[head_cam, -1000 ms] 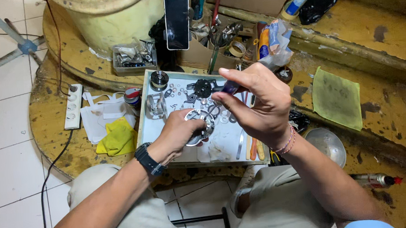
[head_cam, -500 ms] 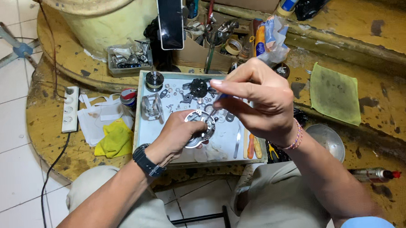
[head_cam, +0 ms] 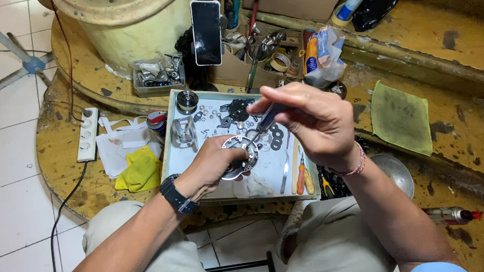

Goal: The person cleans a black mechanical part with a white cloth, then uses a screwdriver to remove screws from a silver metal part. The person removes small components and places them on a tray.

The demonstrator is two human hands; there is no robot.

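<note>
Gripping round metal reel part (head_cam: 236, 157), left hand (head_cam: 213, 164); right hand (head_cam: 310, 118) pinching screwdriver (head_cam: 264, 121) over tray (head_cam: 168, 151).

**What the view does not settle**

The left hand (head_cam: 213, 164) covers much of the round metal part (head_cam: 237, 155). The right hand (head_cam: 313, 121) hides the screwdriver (head_cam: 264, 121) handle; its tip is too small to place. Small parts on the tray (head_cam: 170, 140) blur together. The bucket (head_cam: 131, 20) is cut off at the top edge.

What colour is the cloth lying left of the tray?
Yellow. The cloth shows clearly in the head view, beside the tray.
</note>
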